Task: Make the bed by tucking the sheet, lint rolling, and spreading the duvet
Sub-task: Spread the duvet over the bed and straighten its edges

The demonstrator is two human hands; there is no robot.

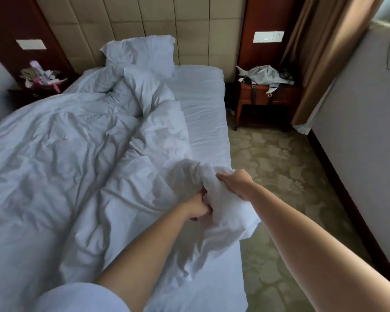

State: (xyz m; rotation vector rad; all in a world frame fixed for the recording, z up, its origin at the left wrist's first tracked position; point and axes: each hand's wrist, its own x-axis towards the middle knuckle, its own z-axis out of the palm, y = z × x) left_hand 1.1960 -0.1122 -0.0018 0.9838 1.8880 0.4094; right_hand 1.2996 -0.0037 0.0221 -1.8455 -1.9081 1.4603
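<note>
Duvet (81, 140) lies crumpled over the left and middle of the bed, w/ one bunched edge pulled toward the right side, where both hands have it. Left hand (197, 209) is fisted round a fold from below; right hand (234, 183) grips the same bunch from above, fingers buried in cloth. Hands sit close together, nearly touching.

Step in hand looks like getting hold of the duvet to spread it or drag it clear. To do it well, I'd say: find the actual corner or hem rather than a mid-fabric wad, then slide the hands well apart along the edge before lifting, so it opens flat rather than roping up. Lift and shake toward the headboard (158, 21), not sideways off the mattress.

Sheet (200, 104) shows bare on the right strip of the bed, fairly smooth; whether it's tucked, can't tell. Pillow (140, 52) stands against the headboard, partly on the duvet's top end, so it may snag or get dragged.

Around: right nightstand (268, 97) w/ a grey bag (266, 74) on it, near the bed's corner; left nightstand (34, 93) w/ pink clutter (41, 74). Curtain (324, 52) hangs at the far right. Carpet (286, 176) aisle is narrow, so a big flick could brush the bag. No lint roller visible.
</note>
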